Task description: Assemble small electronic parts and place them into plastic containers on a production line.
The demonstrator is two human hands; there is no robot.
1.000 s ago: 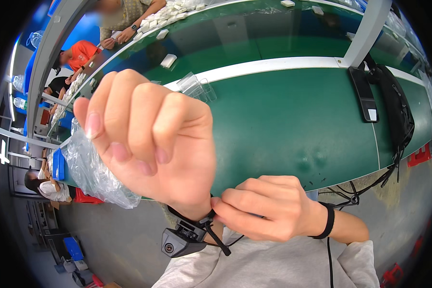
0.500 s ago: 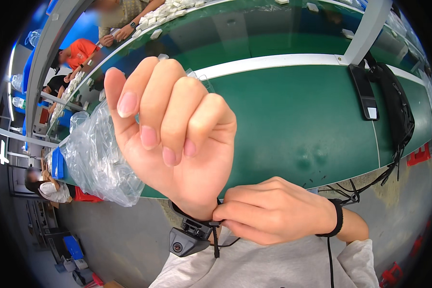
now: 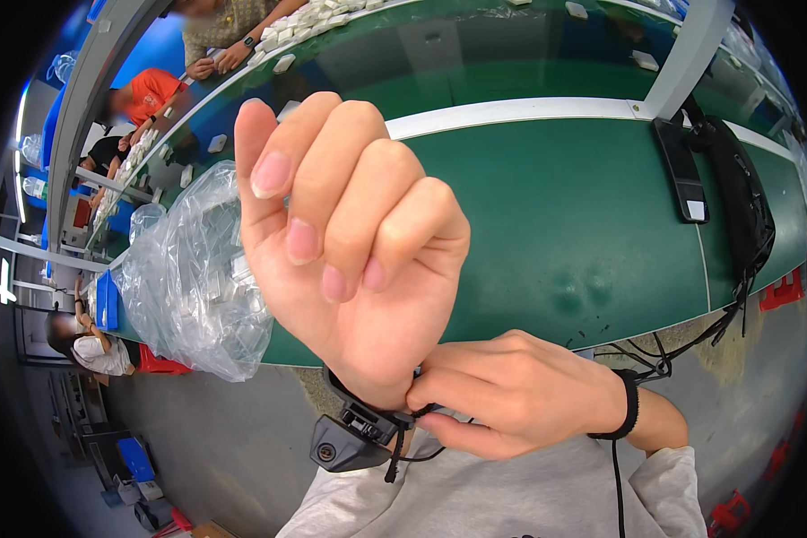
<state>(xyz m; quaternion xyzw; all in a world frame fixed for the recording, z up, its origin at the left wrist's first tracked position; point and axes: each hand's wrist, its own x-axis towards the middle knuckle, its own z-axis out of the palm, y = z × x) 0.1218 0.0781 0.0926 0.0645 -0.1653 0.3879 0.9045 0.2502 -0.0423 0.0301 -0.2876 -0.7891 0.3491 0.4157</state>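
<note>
Wrist strap: a black strap runs around your left wrist, just above your grey shirt, low in the middle of the view.
Small camera: a dark box with a round lens hangs from the strap on the underside of your wrist, lens facing down and left.
Thin cords: black cords loop down from the strap, between the small camera and your right hand.
Right hand: your right hand comes in from the right, fingers curled in, fingertips pinching the strap right at the wrist. It is closed on the strap.
Right wrist: a black band circles it, with a thin black cable trailing down over your shirt.
Left hand: your left hand is raised upright in front of you, palm toward you, the 4 fingers bent loosely forward. It holds nothing and touches nothing but the strap on its own wrist.
Plastic bag: a clear crumpled bag of small pale parts sits on the table edge, just left of your raised hand.
Table: a long green table with a white stripe lies behind both hands.
Black bag: a black bag and a flat dark device lie on the table well to the right.
Other people: several people work along the far side at the upper left, their hands among small white parts.
</note>
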